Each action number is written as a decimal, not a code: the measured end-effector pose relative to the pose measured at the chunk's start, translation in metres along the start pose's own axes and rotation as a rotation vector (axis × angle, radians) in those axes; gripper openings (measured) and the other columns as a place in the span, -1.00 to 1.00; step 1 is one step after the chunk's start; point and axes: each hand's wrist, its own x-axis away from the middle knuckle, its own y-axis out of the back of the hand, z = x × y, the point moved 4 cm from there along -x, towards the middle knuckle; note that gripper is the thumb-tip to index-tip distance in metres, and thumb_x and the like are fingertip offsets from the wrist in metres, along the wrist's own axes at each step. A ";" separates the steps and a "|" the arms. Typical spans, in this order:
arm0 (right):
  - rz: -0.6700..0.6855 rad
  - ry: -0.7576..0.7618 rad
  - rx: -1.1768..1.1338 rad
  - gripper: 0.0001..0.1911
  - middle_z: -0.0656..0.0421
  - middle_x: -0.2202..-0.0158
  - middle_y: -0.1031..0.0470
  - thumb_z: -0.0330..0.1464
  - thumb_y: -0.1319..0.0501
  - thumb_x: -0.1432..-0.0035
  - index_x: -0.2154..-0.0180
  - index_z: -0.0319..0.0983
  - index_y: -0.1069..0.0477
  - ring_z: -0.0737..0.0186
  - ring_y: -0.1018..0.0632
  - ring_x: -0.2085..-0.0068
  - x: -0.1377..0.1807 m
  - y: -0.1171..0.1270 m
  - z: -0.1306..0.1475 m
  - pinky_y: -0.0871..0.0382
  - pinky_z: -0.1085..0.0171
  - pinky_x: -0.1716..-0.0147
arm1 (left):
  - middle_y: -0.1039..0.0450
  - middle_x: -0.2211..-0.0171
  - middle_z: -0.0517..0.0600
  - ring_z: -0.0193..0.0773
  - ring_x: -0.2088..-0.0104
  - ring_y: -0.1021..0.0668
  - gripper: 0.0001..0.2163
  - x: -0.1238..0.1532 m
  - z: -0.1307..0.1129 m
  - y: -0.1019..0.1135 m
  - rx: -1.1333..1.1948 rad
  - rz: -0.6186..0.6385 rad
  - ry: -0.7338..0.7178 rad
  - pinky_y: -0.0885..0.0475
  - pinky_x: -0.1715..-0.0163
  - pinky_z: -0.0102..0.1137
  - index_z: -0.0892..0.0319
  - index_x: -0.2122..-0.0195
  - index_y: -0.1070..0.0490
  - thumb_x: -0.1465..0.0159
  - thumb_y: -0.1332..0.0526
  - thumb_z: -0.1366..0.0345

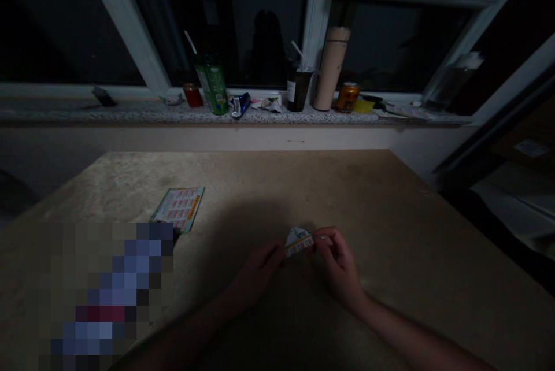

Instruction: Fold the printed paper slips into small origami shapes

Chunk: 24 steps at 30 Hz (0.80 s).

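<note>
A small piece of folded printed paper, pointed at the top with a strip of print along its lower edge, is held above the tabletop. My left hand pinches its left corner between thumb and fingers. At the right corner, my right hand grips it with the fingers curled inward. Dim light hides the exact fingertip contact. Farther left on the table lies a flat printed sheet or booklet with rows of red print, apart from both hands.
The wooden table ends at a wall below a granite windowsill. On the sill stand a green cup, a dark cup with a straw, a pink flask, an orange can and crumpled wrappers. A pixelated area covers the lower left.
</note>
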 end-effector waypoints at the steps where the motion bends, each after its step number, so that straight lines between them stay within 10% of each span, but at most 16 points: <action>1: -0.004 0.009 0.027 -0.82 0.20 0.48 -0.41 -0.21 -0.12 -0.19 0.33 -0.18 -0.33 0.24 -0.43 0.42 -0.001 0.001 0.000 -0.27 0.30 0.42 | -0.43 0.38 -0.07 -0.25 0.34 -0.45 -0.70 -0.001 -0.003 0.000 0.028 0.008 -0.028 -0.31 0.29 -0.44 0.18 0.28 -0.41 -0.34 0.01 0.11; 10: -0.022 0.338 0.249 -0.93 0.12 0.29 -0.44 -0.41 -0.20 -0.14 0.35 -0.19 -0.47 0.19 -0.47 0.24 -0.007 0.005 0.013 -0.36 0.24 0.28 | -0.52 0.25 -0.02 -0.25 0.35 -0.54 -0.69 -0.007 0.000 -0.008 0.265 0.167 -0.042 -0.37 0.29 -0.41 0.18 0.08 -0.44 -0.34 0.00 0.16; 24: -0.002 0.366 0.214 -0.85 0.14 0.30 -0.55 -0.46 -0.29 -0.05 0.28 -0.18 -0.49 0.21 -0.55 0.24 -0.011 -0.002 0.018 -0.43 0.26 0.23 | -0.54 0.28 -0.04 -0.21 0.33 -0.54 -0.69 -0.008 0.004 -0.015 0.356 0.238 0.029 -0.37 0.30 -0.40 0.15 0.02 -0.44 -0.22 -0.21 0.21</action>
